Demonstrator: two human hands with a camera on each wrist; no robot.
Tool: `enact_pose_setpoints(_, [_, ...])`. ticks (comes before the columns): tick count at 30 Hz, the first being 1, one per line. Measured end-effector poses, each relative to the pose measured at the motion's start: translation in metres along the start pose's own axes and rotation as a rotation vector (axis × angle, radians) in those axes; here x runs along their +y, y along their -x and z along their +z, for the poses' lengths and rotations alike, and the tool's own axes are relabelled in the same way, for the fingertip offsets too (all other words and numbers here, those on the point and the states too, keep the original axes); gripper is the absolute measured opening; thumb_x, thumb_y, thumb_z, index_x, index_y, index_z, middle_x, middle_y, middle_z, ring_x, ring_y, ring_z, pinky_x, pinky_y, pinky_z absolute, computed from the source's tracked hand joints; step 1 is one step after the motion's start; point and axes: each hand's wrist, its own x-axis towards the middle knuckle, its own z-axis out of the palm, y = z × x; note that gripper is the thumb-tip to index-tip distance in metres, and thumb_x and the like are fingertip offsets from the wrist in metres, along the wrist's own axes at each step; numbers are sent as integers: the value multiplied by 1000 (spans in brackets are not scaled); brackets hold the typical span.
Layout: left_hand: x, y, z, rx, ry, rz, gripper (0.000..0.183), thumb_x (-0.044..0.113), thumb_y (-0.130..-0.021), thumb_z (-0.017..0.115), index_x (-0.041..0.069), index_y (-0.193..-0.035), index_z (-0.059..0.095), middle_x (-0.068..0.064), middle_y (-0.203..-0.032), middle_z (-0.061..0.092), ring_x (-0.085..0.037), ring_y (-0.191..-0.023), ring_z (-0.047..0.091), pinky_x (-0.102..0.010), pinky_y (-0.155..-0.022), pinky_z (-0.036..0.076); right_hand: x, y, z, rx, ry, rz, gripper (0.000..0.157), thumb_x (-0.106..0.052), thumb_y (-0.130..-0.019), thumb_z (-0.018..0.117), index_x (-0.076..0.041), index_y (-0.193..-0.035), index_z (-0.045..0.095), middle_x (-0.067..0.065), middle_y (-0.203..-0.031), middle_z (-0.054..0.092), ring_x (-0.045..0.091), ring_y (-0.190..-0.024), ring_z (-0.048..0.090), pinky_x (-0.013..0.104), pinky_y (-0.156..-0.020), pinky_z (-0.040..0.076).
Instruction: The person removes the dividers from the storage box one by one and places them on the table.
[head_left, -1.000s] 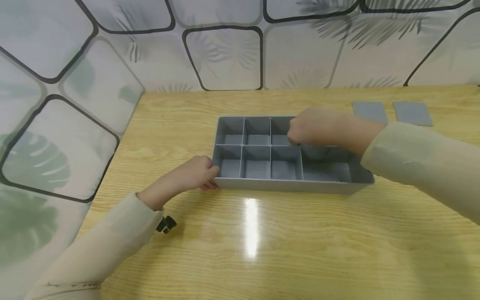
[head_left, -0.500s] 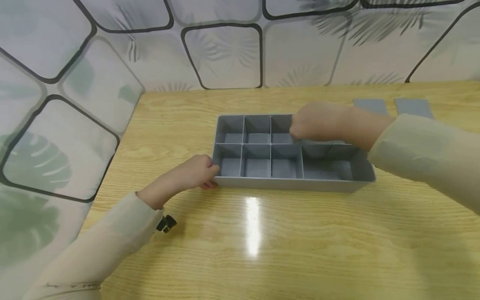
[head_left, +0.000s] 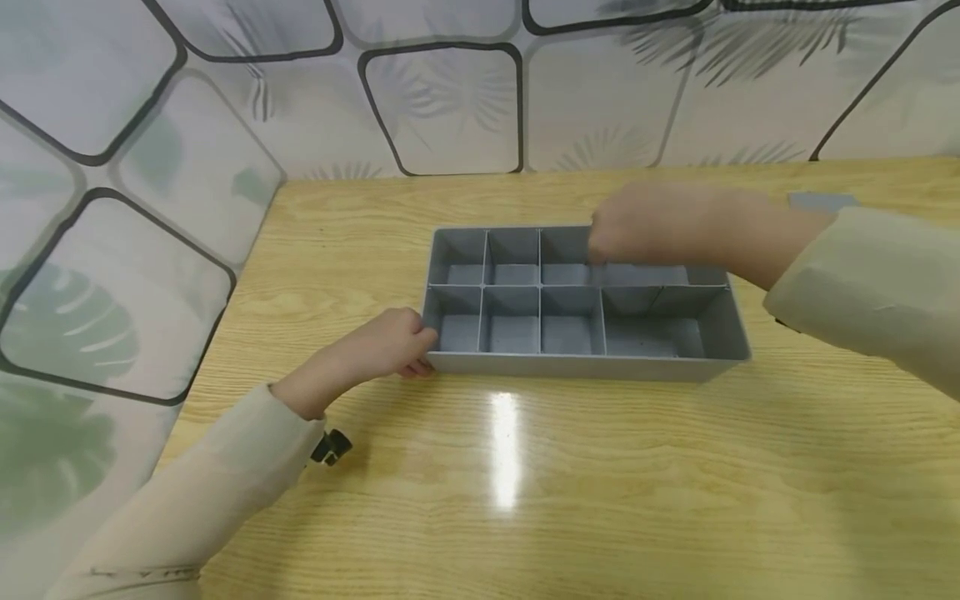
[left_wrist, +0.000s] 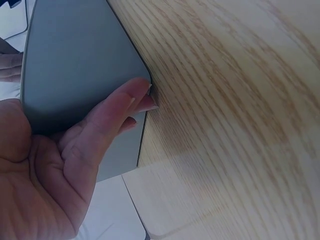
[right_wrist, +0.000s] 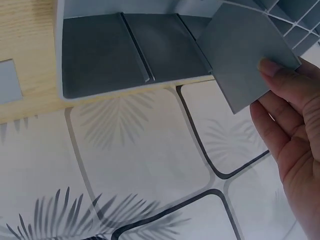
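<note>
Tabletop (head_left: pixel 615 467) lay open to the near right of the left hand (head_left: pixel 384 343), but dividers (head_left: pixel 570 300) in the box (head_left: pixel 577 367) barred a low path to the right hand (head_left: pixel 660 223).

The box (head_left: pixel 585 368) and panel (right_wrist: pixel 242 52) look smooth, matt plastic; toward the head view's six o'clock, the wood-grained tabletop (head_left: pixel 615 475) shines glossy.

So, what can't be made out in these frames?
Head view: the thin grey square panel pinched by the right hand, mostly hidden by that hand.
Head view: the lower part of another flat grey panel, behind the beige-sleeved right arm.
Left wrist view: the grey rectangular box's inside, behind its walls.
</note>
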Motion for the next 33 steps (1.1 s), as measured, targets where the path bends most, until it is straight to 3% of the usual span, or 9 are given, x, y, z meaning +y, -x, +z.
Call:
enact_pose_setpoints(9, [0,1,1,10,-14,-3,35,16,-92,34,-8,-91,60,-19,-89,69,-23,-75,70,-33,-66,59,5,5,-5,97,-79,-18,28,14,-73,61,-14,-68,61,-3,-67,59,11,-56,47,29,-50,44])
enact_pose_setpoints(14, [-2,0,2,15,-12,-6,36,16,-91,35,-10,-92,60,-19,-87,69,-23,-73,70,-32,-64,59,9,5,-6,54,-73,0,25,13,-74,64,-12,-72,64,0,-75,64,18,-64,56,32,-54,50])
enact_pose_setpoints(18, [-3,-1,2,15,-3,2,34,15,-91,35,-10,-89,59,-20,-87,69,-24,-74,70,-32,-64,59,12,10,-11,26,-84,49,31,14,-75,62,-16,-71,61,-3,-76,62,15,-65,51,31,-52,45])
enact_pose_setpoints(22, [-4,-1,4,16,-9,9,32,14,-92,35,-7,-85,58,-19,-86,69,-23,-73,69,-33,-64,58,13,22,-13,24,-93,97,34,15,-74,62,-18,-70,59,-4,-82,65,15,-67,54,33,-54,47])
enact_pose_setpoints(26, [-4,-1,6,8,-20,14,34,15,-92,35,-7,-84,60,-15,-83,70,-22,-72,69,-33,-64,58,15,38,-13,12,-101,143,33,13,-74,63,-20,-80,64,-2,-96,69,19,-77,62,39,-61,52])
enact_pose_setpoints(31, [-2,2,6,5,-15,35,34,14,-91,35,-7,-85,61,-16,-84,70,-22,-72,69,-33,-65,58,25,59,-12,-128,-65,243,43,7,-80,63,-19,-114,66,8,-121,64,35,-108,59,53,-85,49])
enact_pose_setpoints(33, [-2,3,5,7,-7,43,33,14,-91,35,-6,-84,60,-17,-85,70,-22,-73,69,-33,-66,58,30,66,-12,-163,-57,285,43,3,-81,65,-17,-119,65,9,-121,64,36,-107,60,54,-87,48])
